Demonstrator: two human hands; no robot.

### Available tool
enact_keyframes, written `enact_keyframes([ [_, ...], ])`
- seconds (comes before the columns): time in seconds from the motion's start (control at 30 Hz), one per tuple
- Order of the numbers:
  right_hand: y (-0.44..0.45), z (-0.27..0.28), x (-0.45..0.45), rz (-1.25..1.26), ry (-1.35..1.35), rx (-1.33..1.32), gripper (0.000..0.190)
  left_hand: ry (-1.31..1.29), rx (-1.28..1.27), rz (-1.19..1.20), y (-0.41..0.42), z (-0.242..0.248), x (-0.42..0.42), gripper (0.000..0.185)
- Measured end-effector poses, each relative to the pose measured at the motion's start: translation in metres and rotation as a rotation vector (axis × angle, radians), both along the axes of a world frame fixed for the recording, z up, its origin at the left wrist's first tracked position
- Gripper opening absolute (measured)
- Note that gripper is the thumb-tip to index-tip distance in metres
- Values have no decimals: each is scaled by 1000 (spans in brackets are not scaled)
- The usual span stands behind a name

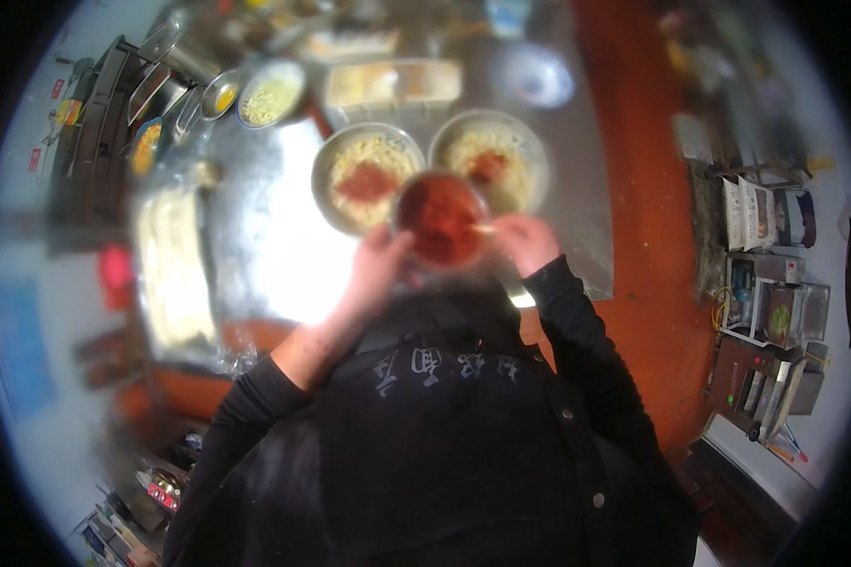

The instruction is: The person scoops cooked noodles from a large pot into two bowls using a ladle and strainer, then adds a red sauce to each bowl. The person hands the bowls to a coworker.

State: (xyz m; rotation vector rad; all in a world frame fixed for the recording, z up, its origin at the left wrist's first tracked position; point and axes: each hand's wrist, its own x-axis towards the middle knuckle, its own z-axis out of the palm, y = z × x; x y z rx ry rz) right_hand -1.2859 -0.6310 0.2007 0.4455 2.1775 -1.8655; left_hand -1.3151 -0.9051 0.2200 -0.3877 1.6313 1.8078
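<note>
A round container of dark red sauce (pixel 441 223) is in front of my chest, and my left hand (pixel 379 264) grips its left side. My right hand (pixel 528 242) is at the opposite side, pinching a thin pale handle (pixel 485 228) that reaches into the sauce; the tool's other end is hidden. Just beyond stand two metal bowls of pale food, possibly noodles or shreds. Both the left bowl (pixel 320 188) and the right bowl (pixel 541 186) have a red heap on top. Blur hides the finer detail.
Across the metal worktop (pixel 255 234) stands a divided container (pixel 396 83), with a white bowl (pixel 535 76) to its right. At the left are a bowl of pale shreds (pixel 272 93) and a long plastic-covered tray (pixel 174 269). Equipment and sacks (pixel 749 212) line the right wall.
</note>
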Motion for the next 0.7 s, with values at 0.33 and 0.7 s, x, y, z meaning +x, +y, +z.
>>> enact_keyframes([
  [0.33, 42, -26, -28, -181, 63, 56, 20, 20, -27, 39, -15, 5, 5, 30],
  [0.7, 62, -43, -47, -184, 287, 613, 17, 12, -51, 51, -22, -4, 4, 29],
])
